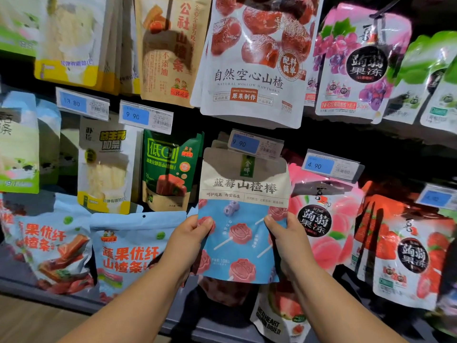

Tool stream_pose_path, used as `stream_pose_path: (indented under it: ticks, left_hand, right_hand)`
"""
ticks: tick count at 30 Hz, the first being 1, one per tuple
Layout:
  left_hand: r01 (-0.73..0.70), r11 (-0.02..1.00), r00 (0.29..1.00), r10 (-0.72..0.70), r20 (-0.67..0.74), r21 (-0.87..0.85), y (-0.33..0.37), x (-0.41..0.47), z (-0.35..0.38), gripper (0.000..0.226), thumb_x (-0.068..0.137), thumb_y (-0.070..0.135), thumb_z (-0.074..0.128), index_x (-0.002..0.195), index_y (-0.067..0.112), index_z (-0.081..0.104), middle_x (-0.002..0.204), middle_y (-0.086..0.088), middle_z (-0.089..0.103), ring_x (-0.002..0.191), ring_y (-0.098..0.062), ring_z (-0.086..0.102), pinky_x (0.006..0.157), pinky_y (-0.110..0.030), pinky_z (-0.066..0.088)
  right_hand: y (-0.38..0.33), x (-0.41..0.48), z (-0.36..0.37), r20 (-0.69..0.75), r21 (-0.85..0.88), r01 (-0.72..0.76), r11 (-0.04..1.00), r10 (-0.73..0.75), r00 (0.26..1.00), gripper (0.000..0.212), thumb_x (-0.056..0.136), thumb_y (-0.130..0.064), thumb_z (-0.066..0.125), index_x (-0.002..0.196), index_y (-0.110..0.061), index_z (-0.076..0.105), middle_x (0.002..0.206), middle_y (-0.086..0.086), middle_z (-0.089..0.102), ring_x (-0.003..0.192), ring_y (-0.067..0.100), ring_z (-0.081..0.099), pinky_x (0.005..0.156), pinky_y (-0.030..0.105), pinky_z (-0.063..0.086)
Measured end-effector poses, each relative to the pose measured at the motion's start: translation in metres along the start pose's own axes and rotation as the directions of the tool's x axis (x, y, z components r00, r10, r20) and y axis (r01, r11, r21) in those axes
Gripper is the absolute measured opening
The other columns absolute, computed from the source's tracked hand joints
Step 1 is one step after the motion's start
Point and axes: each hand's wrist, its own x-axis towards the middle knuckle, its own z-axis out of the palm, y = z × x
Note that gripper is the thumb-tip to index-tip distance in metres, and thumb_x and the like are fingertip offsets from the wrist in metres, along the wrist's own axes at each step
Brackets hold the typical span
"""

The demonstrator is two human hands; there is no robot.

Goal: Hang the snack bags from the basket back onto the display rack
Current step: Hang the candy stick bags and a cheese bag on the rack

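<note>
Lighting from overhead, bright on the packaging, black in the gaps between rows. The blue price tag (256, 144) shadows the top of the beige-and-blue paper pouch (243, 184). Sheen on the glossy pink plastic pouch (358, 63). Edges bowed and soft; centre sharp.

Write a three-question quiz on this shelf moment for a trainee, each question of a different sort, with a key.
1. True or false: the left hand and the right hand both grip the blue-and-beige snack bag.
2. Which price shows on the price tag at that bag's top edge? A) 4.90 B) 9.90 C) 13.80
3. Fill in: the hanging bag just left of the held one is mainly ____ in colour.
Key: 1 true; 2 B; 3 green.
</note>
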Motion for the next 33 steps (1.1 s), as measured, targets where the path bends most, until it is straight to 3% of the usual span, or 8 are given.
stream_pose_path:
  ticks: [4, 11, 16, 19, 22, 27, 30, 33]
  left_hand:
    - [-0.072, 0.994, 0.996, 0.076, -0.048, 0.080, 0.002, 0.003, 0.004, 0.016, 0.096, 0.027, 0.061, 0.094, 0.013, 0.069, 0.092, -0.007, 0.074, 0.085, -0.021, 0.069, 0.073, -0.033, 0.053]
    - [-0.212, 0.962, 0.974, 0.222, -0.043, 0.172, 0.014, 0.007, 0.011, 0.009, 0.097, 0.022, 0.059, 0.096, 0.031, 0.060, 0.074, 0.003, 0.067, 0.068, -0.004, 0.060, 0.052, -0.004, 0.041]
    - [-0.215, 0.957, 0.971, 0.231, -0.063, 0.194, 0.017, 0.008, 0.014, 0.011, 0.097, 0.023, 0.058, 0.103, 0.030, 0.053, 0.072, 0.009, 0.061, 0.066, 0.001, 0.055, 0.049, -0.002, 0.038]
    - [-0.253, 0.937, 0.952, 0.286, -0.113, 0.242, 0.015, 0.010, 0.015, 0.027, 0.095, 0.024, 0.062, 0.115, 0.032, 0.046, 0.094, 0.007, 0.064, 0.083, -0.005, 0.062, 0.056, -0.003, 0.037]
    - [-0.336, 0.902, 0.924, 0.371, -0.089, 0.273, 0.007, 0.012, 0.018, 0.066, 0.089, 0.032, 0.069, 0.142, 0.037, 0.029, 0.131, 0.007, 0.051, 0.103, -0.013, 0.060, 0.080, -0.024, 0.045]
    - [-0.383, 0.694, 0.888, 0.458, 0.036, 0.609, 0.000, 0.014, 0.017, 0.073, 0.074, 0.073, 0.060, 0.134, 0.065, 0.020, 0.154, 0.008, 0.014, 0.140, -0.014, 0.019, 0.111, -0.045, 0.023]
    - [-0.402, 0.741, 0.910, 0.389, 0.145, 0.537, -0.006, 0.018, 0.013, 0.088, 0.066, 0.064, 0.074, 0.131, 0.069, 0.014, 0.161, 0.013, -0.010, 0.145, -0.003, 0.002, 0.116, -0.040, 0.021]
    - [-0.424, 0.784, 0.905, 0.380, 0.188, 0.453, -0.004, 0.023, 0.012, 0.091, 0.071, 0.046, 0.082, 0.129, 0.067, 0.015, 0.162, 0.011, -0.008, 0.138, 0.007, 0.005, 0.106, -0.025, 0.023]
  right_hand:
    - [0.000, 0.003, 0.001, -0.025, -0.025, -0.001, 1.000, 0.001, 1.000, 0.007, 0.090, -0.013, 0.068, 0.091, -0.020, 0.067, 0.094, 0.003, 0.075, 0.092, 0.029, 0.071, 0.092, 0.056, 0.053]
    - [-0.001, 0.002, 0.003, -0.054, 0.020, -0.033, 0.999, 0.035, 0.998, 0.007, 0.091, -0.017, 0.068, 0.084, -0.019, 0.065, 0.091, 0.011, 0.073, 0.078, 0.026, 0.068, 0.083, 0.050, 0.055]
    - [-0.004, 0.005, 0.005, -0.053, -0.012, -0.052, 0.999, 0.051, 0.997, 0.010, 0.089, -0.021, 0.070, 0.079, -0.022, 0.067, 0.088, 0.008, 0.075, 0.084, 0.032, 0.070, 0.087, 0.058, 0.055]
    - [-0.006, 0.005, 0.008, -0.077, -0.079, -0.013, 0.997, 0.007, 0.997, 0.015, 0.081, -0.034, 0.072, 0.085, -0.022, 0.063, 0.090, 0.007, 0.073, 0.080, 0.028, 0.070, 0.084, 0.055, 0.055]
    - [-0.007, 0.002, 0.010, -0.118, -0.100, 0.002, 0.995, -0.013, 0.993, 0.018, 0.088, -0.026, 0.071, 0.097, -0.022, 0.055, 0.097, 0.004, 0.069, 0.079, 0.021, 0.067, 0.077, 0.041, 0.056]
    - [-0.005, -0.003, 0.011, -0.120, -0.182, 0.126, 0.975, -0.150, 0.981, 0.044, 0.091, -0.017, 0.067, 0.119, -0.028, 0.034, 0.110, -0.003, 0.059, 0.087, 0.016, 0.062, 0.080, 0.040, 0.051]
    - [-0.006, -0.009, 0.011, -0.095, -0.226, 0.192, 0.955, -0.218, 0.971, 0.050, 0.094, -0.015, 0.063, 0.125, -0.034, 0.029, 0.113, -0.013, 0.053, 0.095, 0.014, 0.060, 0.079, 0.034, 0.047]
    - [-0.004, -0.014, 0.011, -0.058, -0.341, 0.245, 0.908, -0.281, 0.958, 0.055, 0.094, -0.014, 0.062, 0.138, -0.029, 0.033, 0.133, -0.007, 0.046, 0.099, 0.001, 0.053, 0.086, 0.034, 0.048]
